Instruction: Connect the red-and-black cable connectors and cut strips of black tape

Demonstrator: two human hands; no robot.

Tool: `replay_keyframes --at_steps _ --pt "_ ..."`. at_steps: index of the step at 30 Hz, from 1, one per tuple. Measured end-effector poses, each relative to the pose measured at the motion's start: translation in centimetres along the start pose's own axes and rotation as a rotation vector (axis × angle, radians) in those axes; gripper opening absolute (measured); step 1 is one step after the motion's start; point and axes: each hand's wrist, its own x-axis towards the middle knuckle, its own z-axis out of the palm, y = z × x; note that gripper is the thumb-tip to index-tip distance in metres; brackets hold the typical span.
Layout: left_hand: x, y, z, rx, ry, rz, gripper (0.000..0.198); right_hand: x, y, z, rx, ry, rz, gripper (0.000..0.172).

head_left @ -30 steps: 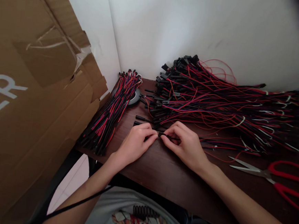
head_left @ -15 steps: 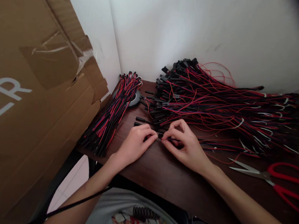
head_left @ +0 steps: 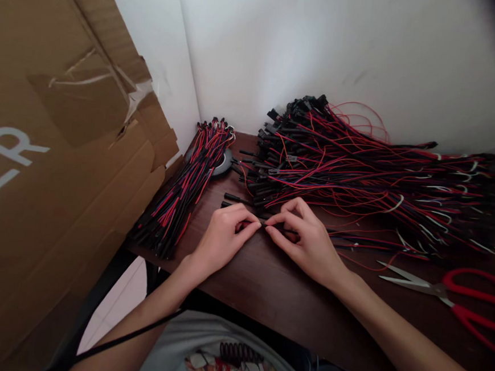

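My left hand (head_left: 223,236) and my right hand (head_left: 305,239) meet fingertip to fingertip on a dark wooden table (head_left: 289,303). Both pinch the same thin black cable piece (head_left: 263,223), the left on its black sleeve end, the right on the wire side. Just beyond my fingers lies a large loose heap of red and black wires (head_left: 360,171) with black connectors. A tidy bundle of red and black cables (head_left: 187,189) lies to the left of my left hand.
Red-handled scissors (head_left: 453,293) lie on the table at the right, blades pointing left. A large cardboard box (head_left: 53,153) stands at the left, against the table edge. A white wall corner rises behind the wires. A small round dark object (head_left: 223,162) sits under the bundle's far end.
The hands stay pinched together on the cable piece; the fingers have shifted only slightly. The camera moved a little.
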Motion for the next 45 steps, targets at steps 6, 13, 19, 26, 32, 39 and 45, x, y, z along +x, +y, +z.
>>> replay_keyframes --at_steps 6,13,19,26,32,39,45 --pt "-0.10 0.03 0.05 -0.048 -0.022 0.001 0.012 0.04 -0.23 -0.01 -0.050 -0.054 0.053 0.011" --pt "-0.23 0.17 0.13 0.029 -0.101 -0.002 0.015 0.27 -0.51 0.07 -0.140 -0.113 0.062 0.014" --pt "-0.16 0.35 0.17 0.097 -0.172 -0.033 0.019 0.22 -0.62 0.16 -0.199 -0.123 0.051 0.013" --pt "-0.04 0.45 0.11 0.103 -0.192 -0.033 0.020 0.28 -0.40 0.12 -0.197 -0.125 0.030 0.010" --pt "-0.04 0.48 0.02 0.101 -0.190 -0.041 0.020 0.18 -0.40 -0.04 -0.185 -0.113 -0.002 0.015" --pt "0.01 0.27 0.03 0.089 -0.183 -0.033 0.021 -0.04 -0.54 -0.29 -0.210 -0.063 -0.093 0.004" --pt "0.04 0.05 0.08 0.045 -0.140 -0.014 0.019 -0.22 -0.33 -0.08 -0.215 -0.018 -0.138 0.012"
